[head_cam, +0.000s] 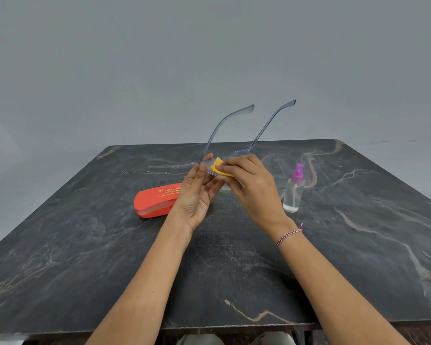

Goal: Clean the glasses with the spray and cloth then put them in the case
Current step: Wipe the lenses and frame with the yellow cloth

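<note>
Clear blue-grey glasses (224, 125) are held above the table, temples open and pointing up and away. My left hand (197, 192) grips the left lens rim with its fingertips. My right hand (249, 185) pinches a folded yellow cloth (219, 168) against that lens. The right lens is mostly hidden behind my right hand. An orange glasses case (152, 201) lies on the table, slightly ajar, just left of my left hand. A clear spray bottle (294, 190) with a purple nozzle stands upright to the right of my right hand.
The dark marbled table (85, 245) stretches wide, its near edge at the bottom of the view. A plain grey wall rises behind its far edge. A thread bracelet (288, 235) is on my right wrist.
</note>
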